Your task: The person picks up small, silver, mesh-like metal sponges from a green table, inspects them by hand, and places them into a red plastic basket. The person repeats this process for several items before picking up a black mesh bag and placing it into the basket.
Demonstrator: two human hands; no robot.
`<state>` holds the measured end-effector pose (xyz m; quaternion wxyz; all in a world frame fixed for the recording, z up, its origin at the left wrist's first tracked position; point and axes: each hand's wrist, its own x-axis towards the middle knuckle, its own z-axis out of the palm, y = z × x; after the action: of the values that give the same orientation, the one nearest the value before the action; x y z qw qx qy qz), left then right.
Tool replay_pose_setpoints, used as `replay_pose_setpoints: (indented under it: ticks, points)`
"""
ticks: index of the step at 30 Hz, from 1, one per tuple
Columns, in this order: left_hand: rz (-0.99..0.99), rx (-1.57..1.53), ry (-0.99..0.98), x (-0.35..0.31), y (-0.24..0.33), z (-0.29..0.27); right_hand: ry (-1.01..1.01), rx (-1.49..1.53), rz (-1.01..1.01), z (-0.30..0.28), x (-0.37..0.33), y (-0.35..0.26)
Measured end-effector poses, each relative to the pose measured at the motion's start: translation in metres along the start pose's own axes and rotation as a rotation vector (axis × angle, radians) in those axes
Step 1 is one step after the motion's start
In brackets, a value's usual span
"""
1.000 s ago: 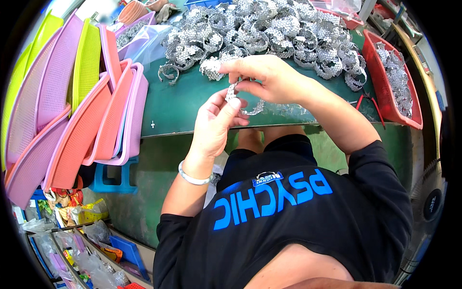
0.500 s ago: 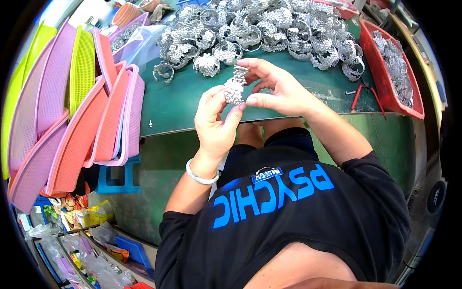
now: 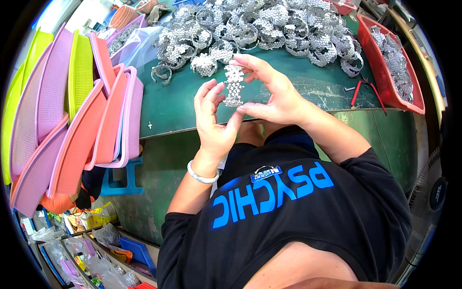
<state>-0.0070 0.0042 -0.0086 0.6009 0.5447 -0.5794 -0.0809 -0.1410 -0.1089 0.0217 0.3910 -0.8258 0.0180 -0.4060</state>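
Observation:
In front of me, over the bench edge, a silver metal link band (image 3: pixel 233 85) stands upright with its patterned face showing. My right hand (image 3: pixel 279 94) holds it from the right, fingers behind its top and thumb by its lower end. Beside it, my left hand (image 3: pixel 214 118) has its fingers apart from the thumb, and the thumb tip comes near the band's bottom. Whether that thumb touches the band is hard to see. Beyond both hands, a big heap of similar curled silver bands (image 3: pixel 255 29) covers the back of the green bench (image 3: pixel 187 103).
At right, a red basket (image 3: pixel 417 98) holds more silver bands, with red-handled pliers (image 3: pixel 357 93) beside it. Stacked pink, purple and green baskets (image 3: pixel 79 139) stand at left, above a blue stool (image 3: pixel 126 180). A small cross-shaped silver piece (image 3: pixel 149 125) lies near the bench's front edge.
The band has turned from tilted to upright, its patterned face now in view. My left fingers have come off its lower end and opened; my right hand has closed in around it.

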Motion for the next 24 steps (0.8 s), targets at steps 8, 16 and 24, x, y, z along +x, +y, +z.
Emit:
replay_pose_setpoints:
  ticks: [8, 16, 24]
  points:
    - [-0.065, -0.317, -0.032, 0.004, 0.003, -0.005, -0.016, 0.008, 0.038, 0.001, 0.000, -0.002]
    - [-0.493, -0.696, -0.048, 0.005, 0.012, -0.003, -0.048, 0.483, 0.465, -0.001, 0.000, 0.009]
    - [-0.606, -0.809, 0.010, 0.008, 0.015, 0.000, -0.048, 0.542, 0.571, -0.005, -0.002, 0.014]
